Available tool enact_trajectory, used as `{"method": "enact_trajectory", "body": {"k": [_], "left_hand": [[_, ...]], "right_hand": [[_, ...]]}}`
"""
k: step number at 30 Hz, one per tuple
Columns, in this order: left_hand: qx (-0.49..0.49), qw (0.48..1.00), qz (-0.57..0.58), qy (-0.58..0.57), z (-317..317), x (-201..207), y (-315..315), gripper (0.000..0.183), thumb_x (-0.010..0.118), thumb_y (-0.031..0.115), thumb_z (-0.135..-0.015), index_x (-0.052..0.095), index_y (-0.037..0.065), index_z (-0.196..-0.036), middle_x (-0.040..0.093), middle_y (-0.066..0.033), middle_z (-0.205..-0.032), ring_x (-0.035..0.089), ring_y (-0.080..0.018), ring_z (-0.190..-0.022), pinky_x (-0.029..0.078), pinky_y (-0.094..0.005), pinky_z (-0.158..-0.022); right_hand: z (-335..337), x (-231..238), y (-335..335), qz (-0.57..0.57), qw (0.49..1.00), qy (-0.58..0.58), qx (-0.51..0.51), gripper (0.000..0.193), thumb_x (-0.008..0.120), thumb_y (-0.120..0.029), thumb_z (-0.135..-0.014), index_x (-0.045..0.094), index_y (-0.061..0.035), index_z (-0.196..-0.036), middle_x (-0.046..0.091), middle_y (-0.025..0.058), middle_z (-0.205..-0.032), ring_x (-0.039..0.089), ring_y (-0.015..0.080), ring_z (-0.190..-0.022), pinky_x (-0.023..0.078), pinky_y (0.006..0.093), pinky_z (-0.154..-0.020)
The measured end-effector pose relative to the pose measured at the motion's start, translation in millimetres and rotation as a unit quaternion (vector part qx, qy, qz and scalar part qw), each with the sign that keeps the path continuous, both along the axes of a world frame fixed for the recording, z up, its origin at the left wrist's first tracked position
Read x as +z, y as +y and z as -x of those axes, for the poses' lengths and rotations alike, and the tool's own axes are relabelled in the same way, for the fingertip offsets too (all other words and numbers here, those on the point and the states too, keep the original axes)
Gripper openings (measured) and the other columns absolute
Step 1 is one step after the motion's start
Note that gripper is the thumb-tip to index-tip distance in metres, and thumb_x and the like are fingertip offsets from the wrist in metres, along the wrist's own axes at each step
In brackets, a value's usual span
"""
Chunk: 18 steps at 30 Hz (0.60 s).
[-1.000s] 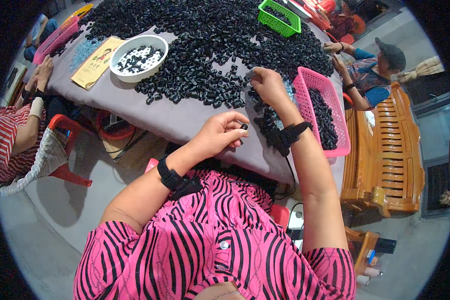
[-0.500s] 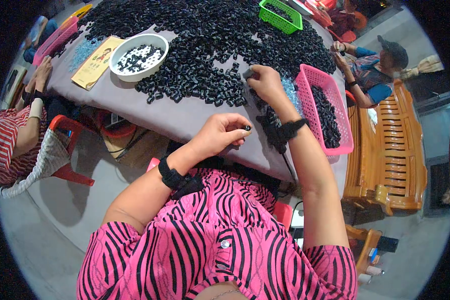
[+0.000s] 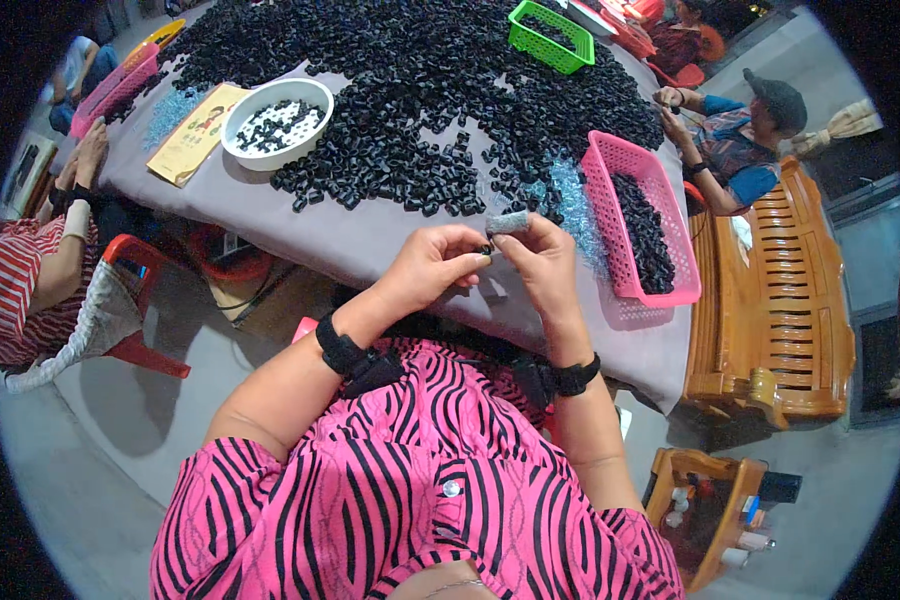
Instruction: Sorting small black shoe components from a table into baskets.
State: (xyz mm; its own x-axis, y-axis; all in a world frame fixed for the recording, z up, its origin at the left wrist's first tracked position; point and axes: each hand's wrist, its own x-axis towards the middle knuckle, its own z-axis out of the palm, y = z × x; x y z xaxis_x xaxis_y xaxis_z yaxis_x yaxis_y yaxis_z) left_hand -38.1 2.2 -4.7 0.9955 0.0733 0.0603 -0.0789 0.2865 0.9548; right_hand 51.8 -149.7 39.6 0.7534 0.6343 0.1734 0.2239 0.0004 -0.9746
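A small black plastic part [image 3: 486,250] is pinched between the thumb and fingertips of my left hand [image 3: 435,265], over the near edge of the table. Close beside it, my right hand [image 3: 542,262] is closed on a small grey block [image 3: 510,222], which lies along its fingertips. The two hands almost meet; whether the right fingertips touch the black part I cannot make out. Beyond them a broad heap of small black plastic parts [image 3: 400,130] covers the table. Small clear bluish pieces [image 3: 575,215] lie to the right of my right hand.
A pink basket [image 3: 685,230] with black parts stands on the right, a green basket [image 3: 570,60] at the back. A white bowl [image 3: 282,160] and a yellow booklet [image 3: 182,160] lie left on the grey cloth [image 3: 330,235]. Other people sit left and right; a wooden bench [image 3: 780,290] stands right.
My right hand has come back from the heap toward my left hand, still with the grey block. The left hand has stayed nearly in place with the black part.
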Motion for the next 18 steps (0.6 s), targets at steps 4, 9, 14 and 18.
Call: {"method": "enact_trajectory", "body": {"k": [4, 9, 14, 18], "left_hand": [[-0.007, 1.0, 0.009, 0.015, 0, 0, 0, 0.018, 0.063, 0.008, -0.089, 0.063, 0.002, -0.106, 0.064, 0.0002, -0.084, 0.06, -0.006, -0.068, 0.053, -0.0226, -0.063], [-0.01, 1.0, 0.006, 0.011, 1, 1, 1, 0.016, 0.063, 0.008, -0.089, 0.064, 0.002, -0.104, 0.064, -0.0001, -0.084, 0.059, -0.0055, -0.067, 0.053, -0.0227, -0.062], [-0.009, 1.0, 0.002, -0.001, 2, 0, 4, 0.016, 0.062, 0.008, -0.089, 0.064, 0.002, -0.104, 0.064, 0.0, -0.084, 0.059, -0.0054, -0.068, 0.052, -0.0224, -0.063], [-0.01, 1.0, 0.013, -0.004, 1, 2, 1, 0.017, 0.063, 0.008, -0.089, 0.064, 0.002, -0.105, 0.064, 0.0003, -0.083, 0.059, -0.0053, -0.068, 0.051, -0.0217, -0.063]], "right_hand": [[5, -1, -3, 0.014, 0.999, -0.026, -0.03, 0.012, 0.064, -0.003, -0.083, 0.066, 0.001, -0.094, 0.068, 0.0019, -0.084, 0.061, 0.007, -0.076, 0.049, 0.0228, -0.068], [4, -2, -8, 0.038, 0.998, -0.047, -0.01, 0.01, 0.063, -0.003, -0.083, 0.065, 0.0023, -0.091, 0.067, 0.0021, -0.081, 0.059, 0.0067, -0.074, 0.048, 0.0235, -0.066], [2, -3, -12, 0.095, 0.994, -0.024, 0.049, 0.008, 0.064, -0.004, -0.082, 0.063, 0.0013, -0.089, 0.065, 0.0009, -0.079, 0.058, 0.0062, -0.073, 0.047, 0.0232, -0.064], [-3, -9, -14, 0.07, 0.997, -0.015, 0.027, 0.009, 0.064, -0.004, -0.083, 0.064, 0.0001, -0.09, 0.065, 0.0004, -0.079, 0.057, 0.0053, -0.071, 0.046, 0.0224, -0.063]]}}
